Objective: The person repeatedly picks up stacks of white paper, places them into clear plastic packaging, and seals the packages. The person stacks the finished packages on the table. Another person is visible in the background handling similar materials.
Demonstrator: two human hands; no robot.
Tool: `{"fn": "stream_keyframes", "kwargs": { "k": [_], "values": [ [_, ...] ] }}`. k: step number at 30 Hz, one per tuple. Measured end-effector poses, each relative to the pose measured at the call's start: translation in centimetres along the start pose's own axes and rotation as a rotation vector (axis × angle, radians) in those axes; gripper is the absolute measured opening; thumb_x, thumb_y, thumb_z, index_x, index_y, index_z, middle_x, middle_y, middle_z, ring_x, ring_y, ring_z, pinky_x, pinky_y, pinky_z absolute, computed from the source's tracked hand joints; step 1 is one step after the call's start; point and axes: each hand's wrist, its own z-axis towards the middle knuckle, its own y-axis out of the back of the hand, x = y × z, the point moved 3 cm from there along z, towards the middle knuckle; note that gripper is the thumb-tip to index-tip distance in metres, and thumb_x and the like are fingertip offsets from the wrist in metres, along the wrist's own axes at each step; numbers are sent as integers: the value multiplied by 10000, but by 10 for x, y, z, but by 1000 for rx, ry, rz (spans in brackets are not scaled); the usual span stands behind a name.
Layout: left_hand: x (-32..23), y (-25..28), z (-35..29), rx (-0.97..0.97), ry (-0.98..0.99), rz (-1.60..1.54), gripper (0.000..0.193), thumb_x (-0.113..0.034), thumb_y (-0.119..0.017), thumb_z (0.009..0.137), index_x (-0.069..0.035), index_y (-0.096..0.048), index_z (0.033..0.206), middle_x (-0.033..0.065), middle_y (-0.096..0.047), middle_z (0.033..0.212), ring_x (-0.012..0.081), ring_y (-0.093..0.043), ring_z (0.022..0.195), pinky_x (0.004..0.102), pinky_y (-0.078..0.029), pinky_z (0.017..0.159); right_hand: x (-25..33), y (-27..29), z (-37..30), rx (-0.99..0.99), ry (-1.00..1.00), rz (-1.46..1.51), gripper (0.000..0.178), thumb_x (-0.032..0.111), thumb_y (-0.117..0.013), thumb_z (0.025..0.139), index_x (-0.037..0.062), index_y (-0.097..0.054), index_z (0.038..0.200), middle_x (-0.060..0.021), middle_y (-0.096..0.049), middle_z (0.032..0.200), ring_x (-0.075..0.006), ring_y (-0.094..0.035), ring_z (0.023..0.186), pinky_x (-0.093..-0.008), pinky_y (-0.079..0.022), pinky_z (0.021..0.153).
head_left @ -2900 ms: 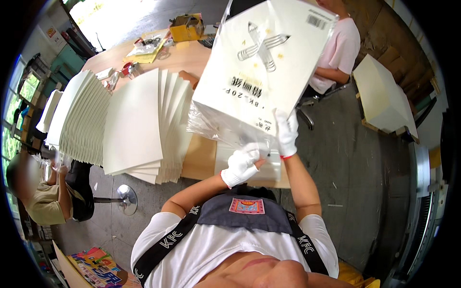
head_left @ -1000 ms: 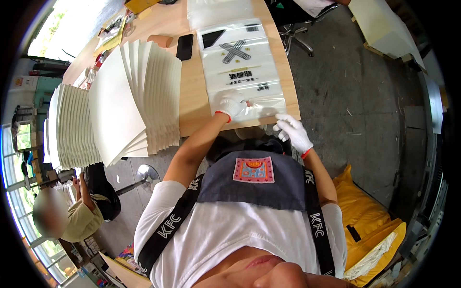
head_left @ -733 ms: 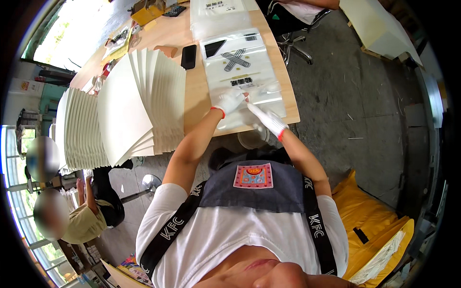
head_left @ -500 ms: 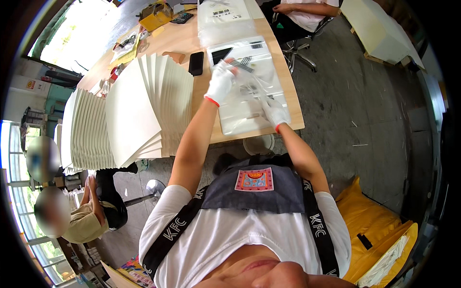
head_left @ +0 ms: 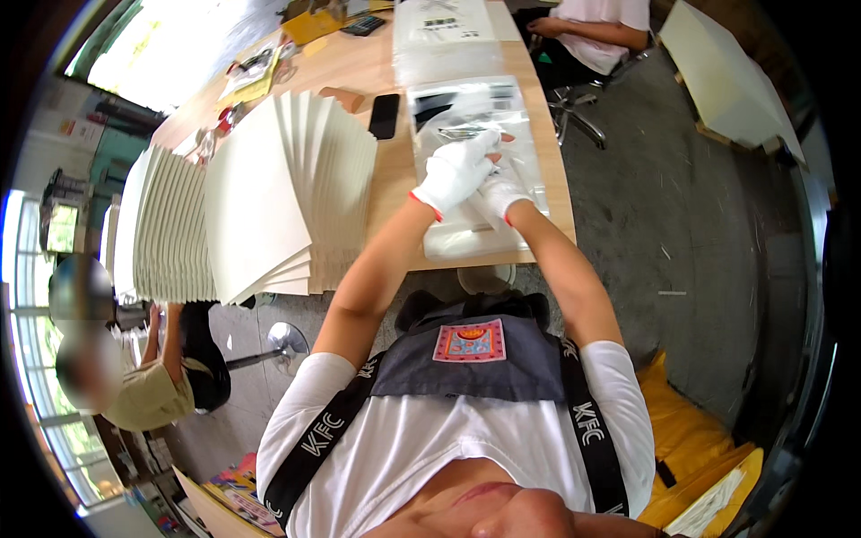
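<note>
Fanned stacks of white paper [head_left: 256,202] are spread on the bench [head_left: 558,215] to the left, a black phone [head_left: 384,117] being set between them and the clear plastic bags [head_left: 448,244]; a second bag pile [head_left: 447,61] is placed beyond. The right hand [head_left: 504,192] is partly covered by the left hand [head_left: 456,170]; whether anything is gripped by either's fingers cannot be told. The glossy, wrinkled bags are laid flat near the bench's front edge.

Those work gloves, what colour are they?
The gloves are white, trimmed in red, seen best in the head view.
</note>
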Motion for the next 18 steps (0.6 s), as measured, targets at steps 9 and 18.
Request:
{"fn": "stream_keyframes", "kwargs": {
  "k": [9,18],
  "values": [
    [-14,54,-168,-663,-489,313,483,-69,-808,561,-99,-679,1026,111,-634,1087,337,-598,1063,491,-473,964,97,111,-110,18,212,128,335,420,-518,950,128,-674,1002,-145,-684,804,-336,-673,788,-431,-485,658],
    [41,91,-273,-813,11,683,297,-58,-755,620,-79,-612,879,82,-578,1160,304,-522,1148,476,-411,991,258,3,-2,162,389,411,510,513,-506,967,30,-654,893,-28,-619,655,-103,-553,552,-265,-429,516]
  ]
}}
